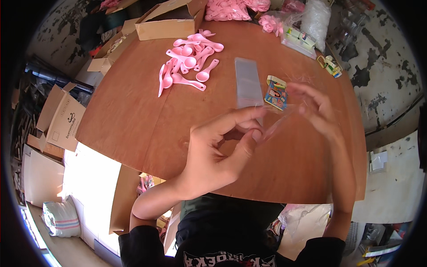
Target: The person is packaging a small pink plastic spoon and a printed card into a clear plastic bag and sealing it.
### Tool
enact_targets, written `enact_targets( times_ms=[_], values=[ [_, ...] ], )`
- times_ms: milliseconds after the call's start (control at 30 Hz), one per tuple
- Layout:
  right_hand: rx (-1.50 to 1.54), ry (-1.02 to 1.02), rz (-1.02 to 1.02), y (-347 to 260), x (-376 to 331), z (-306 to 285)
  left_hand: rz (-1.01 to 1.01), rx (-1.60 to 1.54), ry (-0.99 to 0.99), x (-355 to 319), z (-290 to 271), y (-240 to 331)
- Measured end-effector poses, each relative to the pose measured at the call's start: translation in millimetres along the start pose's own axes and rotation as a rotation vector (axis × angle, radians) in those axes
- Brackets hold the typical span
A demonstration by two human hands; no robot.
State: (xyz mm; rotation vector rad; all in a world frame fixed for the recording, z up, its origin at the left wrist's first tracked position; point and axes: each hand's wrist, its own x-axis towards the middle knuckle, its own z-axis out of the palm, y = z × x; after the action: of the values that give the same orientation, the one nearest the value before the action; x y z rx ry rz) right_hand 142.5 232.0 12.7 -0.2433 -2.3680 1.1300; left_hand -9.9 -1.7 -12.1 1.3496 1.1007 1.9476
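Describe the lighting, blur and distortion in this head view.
Head view: fisheye bends the wooden table edge, with a dark rim; sunlight overexposes the floor at lower left; the right hand is motion-blurred; the left hand is sharper; the clear plastic bag barely shows.

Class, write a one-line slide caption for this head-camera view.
Both hands, left hand and right hand, open a clear plastic sleeve above a wooden table, pink spoons beyond.

Brown wooden surface (133, 115), rounded near edge. Open cardboard boxes (60, 118) on floor at left, more at far left. Peeling grey wall (378, 62) on right. Hard sunlight patch on pale floor (86, 178), near left.
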Motion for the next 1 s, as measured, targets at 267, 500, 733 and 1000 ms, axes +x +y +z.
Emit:
enact_targets(
  times_ms=[267, 500, 733, 1000],
  values=[
    [0.318, 0.134, 0.031, -86.5, -15.0, 51.0, 0.080, 0.029, -0.105, 21.6, -12.0, 4.7],
    [-0.124, 0.207, -0.199, -74.0, -5.5, 48.2, 0.031, 0.173, -0.260, 49.5, -43.6, -10.9],
    [0.227, 0.212, 0.154, -83.4, -10.8, 62.4, -0.219, 0.057, -0.226, 34.5, -15.3, -17.6],
    [0.468, 0.206, 0.244, -50.6, -30.7, 72.8, -0.252, 0.078, -0.078, 21.1, -10.8, -38.0]
  ],
)
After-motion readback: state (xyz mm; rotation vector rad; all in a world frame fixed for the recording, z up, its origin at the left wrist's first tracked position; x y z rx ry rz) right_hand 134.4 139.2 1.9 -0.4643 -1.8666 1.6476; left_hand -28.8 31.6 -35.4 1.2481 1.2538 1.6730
